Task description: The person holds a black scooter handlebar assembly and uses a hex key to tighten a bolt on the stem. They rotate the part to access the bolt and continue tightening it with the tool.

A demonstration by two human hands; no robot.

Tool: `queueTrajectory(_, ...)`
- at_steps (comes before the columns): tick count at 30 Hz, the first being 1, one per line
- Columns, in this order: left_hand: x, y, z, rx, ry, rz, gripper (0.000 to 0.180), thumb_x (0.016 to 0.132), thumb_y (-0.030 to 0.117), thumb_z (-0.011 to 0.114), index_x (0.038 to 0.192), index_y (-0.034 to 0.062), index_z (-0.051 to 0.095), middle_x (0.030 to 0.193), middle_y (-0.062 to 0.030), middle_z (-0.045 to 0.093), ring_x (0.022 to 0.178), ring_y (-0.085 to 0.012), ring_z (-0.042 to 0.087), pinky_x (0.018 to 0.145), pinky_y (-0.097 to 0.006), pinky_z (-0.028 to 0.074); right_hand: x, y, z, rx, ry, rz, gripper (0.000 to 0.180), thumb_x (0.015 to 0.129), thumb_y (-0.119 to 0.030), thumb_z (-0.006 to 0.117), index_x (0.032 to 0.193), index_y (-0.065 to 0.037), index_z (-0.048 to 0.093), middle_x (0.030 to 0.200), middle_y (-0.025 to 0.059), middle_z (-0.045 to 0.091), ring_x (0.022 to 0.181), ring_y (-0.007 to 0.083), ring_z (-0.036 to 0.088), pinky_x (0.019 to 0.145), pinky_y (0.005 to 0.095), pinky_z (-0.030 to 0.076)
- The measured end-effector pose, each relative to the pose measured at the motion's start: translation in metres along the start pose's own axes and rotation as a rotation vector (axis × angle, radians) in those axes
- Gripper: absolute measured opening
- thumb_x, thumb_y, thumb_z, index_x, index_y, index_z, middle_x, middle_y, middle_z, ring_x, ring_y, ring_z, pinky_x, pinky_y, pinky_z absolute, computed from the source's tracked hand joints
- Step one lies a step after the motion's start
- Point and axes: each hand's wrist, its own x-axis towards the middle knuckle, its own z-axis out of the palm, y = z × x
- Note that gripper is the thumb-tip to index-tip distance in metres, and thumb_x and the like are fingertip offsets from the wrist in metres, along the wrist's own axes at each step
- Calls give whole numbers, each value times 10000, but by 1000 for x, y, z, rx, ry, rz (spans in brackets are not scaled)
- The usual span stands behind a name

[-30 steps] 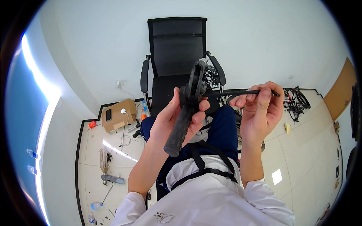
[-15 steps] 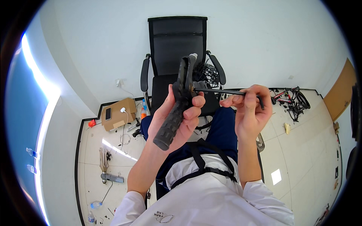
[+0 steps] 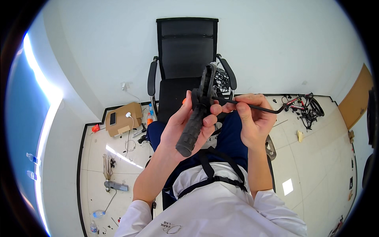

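In the middle of my view, my left hand (image 3: 175, 128) has its grip closed around a black ribbed handle (image 3: 189, 138), thumb along its left, fingertips curled round its right. The handle points toward 7 o'clock, down at me; at its upper end sits a dark clamp (image 3: 202, 98), and from that a black lever (image 3: 207, 79) stands up toward 12. At the clamp's 3 o'clock, my right hand (image 3: 254, 126) is pinched narrow on a black hex key (image 3: 268, 110). The key's far end reaches the clamp's side, near my left fingertips; its bent end pokes out beyond my right hand. Whether the tip is seated in a socket, I cannot tell.

To work this well, I judge, I should hold the shaft square to the clamp's side, press lightly inward so that the tip doesn't ride out, and roll it between thumb and fingers. My left grip should be firm enough that the clamp can't twist along with the key.

Farther out, a mesh-backed chair (image 3: 186, 51) stands at 12 o'clock; on the floor (image 3: 304, 166) lie a cardboard box (image 3: 118, 128) bearing a phone (image 3: 113, 118) at 9, a metal tool (image 3: 107, 168) at 8, and bicycle parts (image 3: 310, 112) at 3.
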Motion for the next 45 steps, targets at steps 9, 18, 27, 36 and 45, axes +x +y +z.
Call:
queueTrajectory(9, 1, 1, -3, 67, 42, 13, 515, 1017, 438, 342, 1227, -22, 442, 1036, -134, 533, 800, -175, 557, 729, -259, 543, 2, 12, -2, 120, 25, 51, 45, 893, 24, 590, 890, 61, 564, 815, 125, 629, 676, 154, 638, 632, 268, 542)
queueTrajectory(18, 1, 5, -5, 181, 105, 64, 479, 1012, 436, 371, 1204, 5, 454, 1013, -132, 563, 781, -185, 596, 732, -262, 551, 2, 4, -8, -6, -107, 39, 172, 852, 118, 592, 1021, 97, 609, 924, 158, 648, 809, 228, 690, 744, 308, 586)
queueTrajectory(27, 3, -1, -1, 246, 174, 103, 518, 1035, 405, 313, 1212, -65, 436, 1006, -130, 522, 762, -165, 547, 690, -259, 506, 1, 24, -4, 120, 0, 119, 98, 905, -12, 614, 933, 65, 561, 765, 150, 644, 642, 176, 641, 574, 279, 538)
queueTrajectory(36, 1, 8, -9, 311, 96, 105, 430, 1024, 397, 365, 1171, 11, 483, 1019, -145, 586, 806, -194, 605, 713, -296, 527, 0, 22, 8, 163, 68, 208, 111, 906, -35, 620, 923, 56, 559, 745, 147, 645, 605, 170, 635, 553, 285, 535)
queueTrajectory(45, 2, 14, -6, 130, 167, -8, 478, 995, 394, 417, 1129, -52, 526, 945, -145, 610, 724, -205, 612, 660, -292, 544, 4, 0, -2, 89, -149, 242, 146, 874, 62, 591, 1018, 85, 595, 883, 175, 677, 743, 180, 672, 682, 271, 558)
